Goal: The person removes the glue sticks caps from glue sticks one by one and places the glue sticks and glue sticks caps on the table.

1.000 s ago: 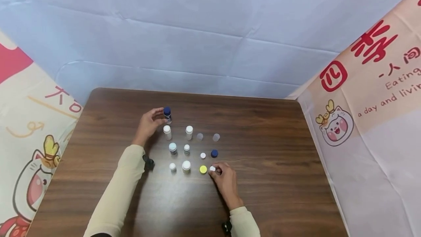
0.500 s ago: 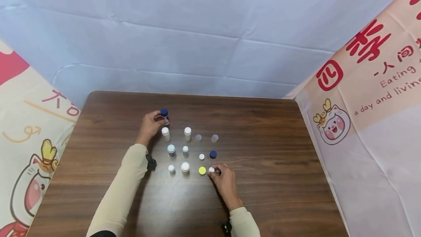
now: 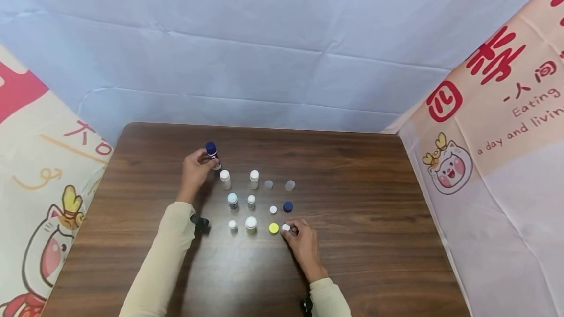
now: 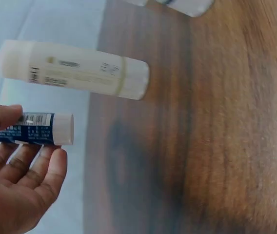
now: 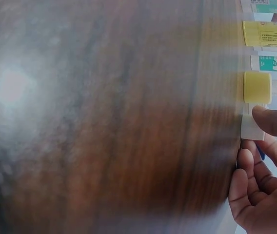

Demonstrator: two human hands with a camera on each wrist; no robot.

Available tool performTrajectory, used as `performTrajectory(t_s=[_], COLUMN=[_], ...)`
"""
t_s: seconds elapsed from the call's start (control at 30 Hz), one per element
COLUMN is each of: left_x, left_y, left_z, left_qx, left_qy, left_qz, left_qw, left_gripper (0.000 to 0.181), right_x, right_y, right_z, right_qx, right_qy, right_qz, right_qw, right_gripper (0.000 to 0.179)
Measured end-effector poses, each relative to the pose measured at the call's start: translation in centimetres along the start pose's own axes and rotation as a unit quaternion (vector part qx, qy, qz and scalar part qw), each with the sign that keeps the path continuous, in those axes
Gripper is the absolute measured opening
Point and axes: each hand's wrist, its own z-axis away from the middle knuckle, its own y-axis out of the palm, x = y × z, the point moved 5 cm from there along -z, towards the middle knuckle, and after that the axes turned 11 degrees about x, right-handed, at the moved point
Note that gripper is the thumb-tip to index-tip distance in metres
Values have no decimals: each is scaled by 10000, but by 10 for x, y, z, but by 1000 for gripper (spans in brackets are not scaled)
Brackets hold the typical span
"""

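Note:
My left hand (image 3: 194, 172) grips a dark blue glue stick (image 3: 213, 154) between thumb and fingers, behind and left of the white glue stick (image 3: 225, 179) at the back left. In the left wrist view its barcode label and white base (image 4: 63, 129) show, the blue cap end being out of frame. My right hand (image 3: 304, 244) pinches a small white cap (image 3: 286, 228) at the table surface, thumb on one side and fingers on the other. Beside that cap sits a yellow cap (image 3: 273, 228); the right wrist view shows this yellow cap (image 5: 258, 87) close by the thumb.
Several more upright glue sticks stand in the middle, among them a white-capped one (image 3: 254, 179) and a wide one (image 3: 250, 224). Right of them lie a blue cap (image 3: 288, 207), a white cap (image 3: 273, 210) and two translucent caps (image 3: 290, 185). The brown table (image 3: 374, 238) meets a pale backdrop.
My left hand has carried the blue glue stick leftward, away from behind the white one. My right hand stays on the white cap.

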Motion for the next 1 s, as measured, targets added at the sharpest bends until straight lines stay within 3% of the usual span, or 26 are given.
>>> performTrajectory(t_s=[0.13, 0.33, 0.4, 0.57, 0.67, 0.8, 0.9, 1.0], left_x=[-12, -60, -62, -50, -58, -72, -83, -93], left_y=[-5, -14, -16, -17, -14, -7, -1, 8], left_z=[10, 34, 36, 32, 37, 47, 54, 63], left_qx=[-143, -221, -259, -121, 100, 387, 564, 730], left_qy=[41, 186, 279, 473, 576, 669, 779, 972], left_qz=[215, 345, 330, 190, -138, -222, -120, -110], left_qw=[9997, 9990, 9987, 9986, 9982, 9968, 9953, 9925], left_gripper=[27, 27, 27, 29, 31, 35, 34, 34], right_x=[-2, -2, -2, 0, 2, 5, 12, 24], right_y=[1, 0, -1, -2, -7, -16, -25, -34], right_z=[0, 0, 0, 1, 3, 5, 4, 1], right_qx=[9, 145, 200, 328, 291, -6, -268, -437], right_qy=[-3, 97, 138, 208, 267, 397, 440, 327], right_qz=[38, -52, -83, -162, -167, -197, -504, -1134], right_qw=[10000, 9998, 9997, 9991, 9991, 9990, 9974, 9920], right_gripper=[19, 22, 24, 32, 35, 34, 30, 28])
